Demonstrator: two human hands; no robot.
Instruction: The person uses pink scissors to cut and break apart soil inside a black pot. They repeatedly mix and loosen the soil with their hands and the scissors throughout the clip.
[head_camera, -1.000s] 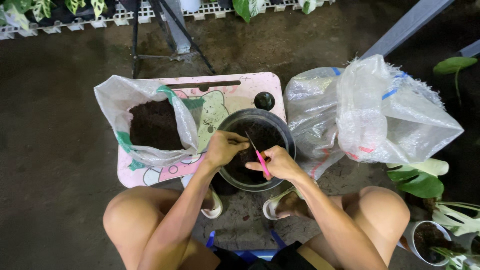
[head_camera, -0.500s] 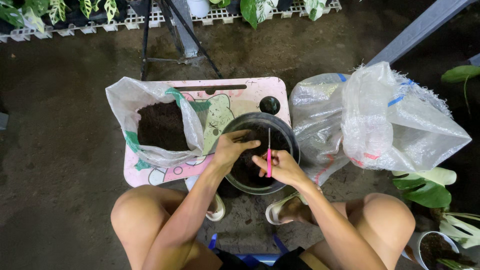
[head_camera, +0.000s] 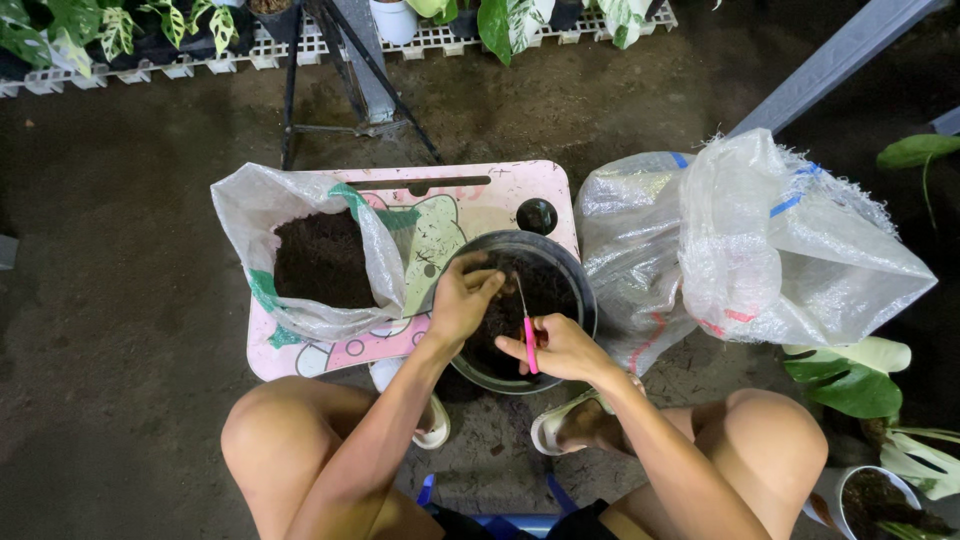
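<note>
I see my left hand (head_camera: 462, 298) curled loosely over the near-left rim of the black pot (head_camera: 575, 290), fingers bent down into the dark soil inside; can't tell if it grips anything. My right hand (head_camera: 562, 347) sits at the pot's near edge, pinched tight around a pink-handled tool (head_camera: 528, 345), its thin metal tip pointing up and away into the pot. Tool lies between my two hands, just right of the left fingers. Pot sits on the right end of a pink lap table (head_camera: 500, 190), partly hanging over its near edge. On the table's left, an open clear bag of soil (head_camera: 300, 255), touching the pot's left side. Right of the pot, a big woven plastic sack (head_camera: 760, 240), just beside it on the ground. Knees either side, sandals below the pot. Potted plants (head_camera: 120, 30) along the far edge.
</note>
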